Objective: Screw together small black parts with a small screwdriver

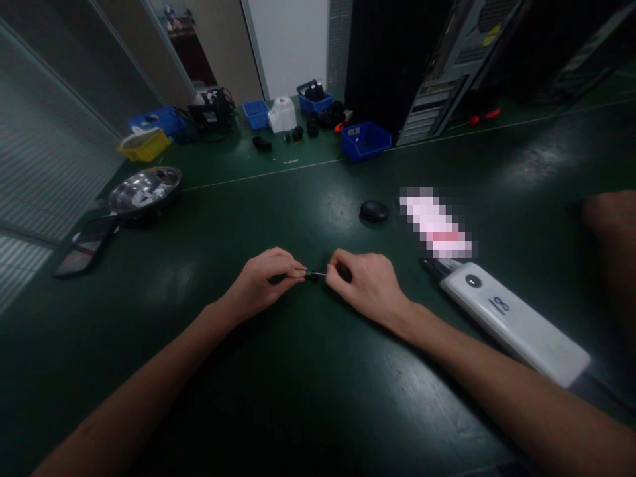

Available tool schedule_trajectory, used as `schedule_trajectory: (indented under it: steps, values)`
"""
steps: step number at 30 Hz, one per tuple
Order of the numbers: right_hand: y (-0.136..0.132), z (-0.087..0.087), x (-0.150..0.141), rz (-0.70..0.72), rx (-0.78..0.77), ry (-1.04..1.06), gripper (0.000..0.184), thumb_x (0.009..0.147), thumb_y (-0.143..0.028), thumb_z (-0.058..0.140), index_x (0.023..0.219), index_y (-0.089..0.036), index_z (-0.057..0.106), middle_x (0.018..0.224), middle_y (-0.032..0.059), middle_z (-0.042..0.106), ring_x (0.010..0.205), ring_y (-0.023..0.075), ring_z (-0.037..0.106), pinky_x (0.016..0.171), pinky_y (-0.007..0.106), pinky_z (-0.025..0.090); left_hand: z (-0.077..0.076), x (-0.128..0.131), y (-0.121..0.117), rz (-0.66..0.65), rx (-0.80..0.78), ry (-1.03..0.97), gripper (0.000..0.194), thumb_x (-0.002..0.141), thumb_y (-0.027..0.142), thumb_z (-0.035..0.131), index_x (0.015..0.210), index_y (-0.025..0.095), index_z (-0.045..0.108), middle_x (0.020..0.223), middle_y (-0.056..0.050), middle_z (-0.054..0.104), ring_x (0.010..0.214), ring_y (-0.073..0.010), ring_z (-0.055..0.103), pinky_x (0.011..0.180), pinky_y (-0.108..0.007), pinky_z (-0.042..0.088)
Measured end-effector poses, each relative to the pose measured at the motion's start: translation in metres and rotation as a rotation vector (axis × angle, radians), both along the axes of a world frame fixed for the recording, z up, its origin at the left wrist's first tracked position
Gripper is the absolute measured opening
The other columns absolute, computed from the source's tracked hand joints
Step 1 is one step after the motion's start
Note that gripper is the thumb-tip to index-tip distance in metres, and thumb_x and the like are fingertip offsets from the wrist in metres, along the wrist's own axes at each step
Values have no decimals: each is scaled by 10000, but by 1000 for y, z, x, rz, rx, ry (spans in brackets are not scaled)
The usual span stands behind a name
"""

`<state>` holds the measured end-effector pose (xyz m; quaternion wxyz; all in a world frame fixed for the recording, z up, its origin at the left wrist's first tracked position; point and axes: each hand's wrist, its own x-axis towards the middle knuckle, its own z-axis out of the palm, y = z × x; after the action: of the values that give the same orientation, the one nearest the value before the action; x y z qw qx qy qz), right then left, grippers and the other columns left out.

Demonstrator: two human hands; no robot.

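My left hand is closed in a pinch on a small dark part with a green band, low over the green table. From that part a thin silvery rod runs right into the fingertips of my right hand, which pinches its end. Whether part and rod are one piece, I cannot tell. Both pieces are tiny and partly covered by the fingers. A black computer mouse lies beyond my right hand.
To the right lie a white handheld device with a handwritten number and a pixelated packet. Another person's hand rests at far right. On the left are a metal bowl and a phone. Blue bins stand behind.
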<state>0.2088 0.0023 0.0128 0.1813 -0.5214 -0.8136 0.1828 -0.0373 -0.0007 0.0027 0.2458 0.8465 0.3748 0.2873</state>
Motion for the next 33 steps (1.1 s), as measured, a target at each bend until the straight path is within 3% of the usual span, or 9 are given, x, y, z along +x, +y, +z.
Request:
schedule_trajectory:
  steps: [22,33]
  values:
    - [-6,-6,-4,97,109,4,220,1000,-384,503,901,-223,615,795,-17,699,631,131,553,589,270,245,-1,1,0,-22,25,-11,86,931,187,665,981,194,735,1042,-59,737,999,-189,656,916,-379,523]
    - [-7,-7,-4,143,123,34,220,1026,-361,478,933,-216,614,792,-5,681,645,132,566,598,268,280,-3,1,-1,-43,-46,-67,109,911,181,694,1000,197,754,1068,-43,748,1036,-161,676,930,-309,554]
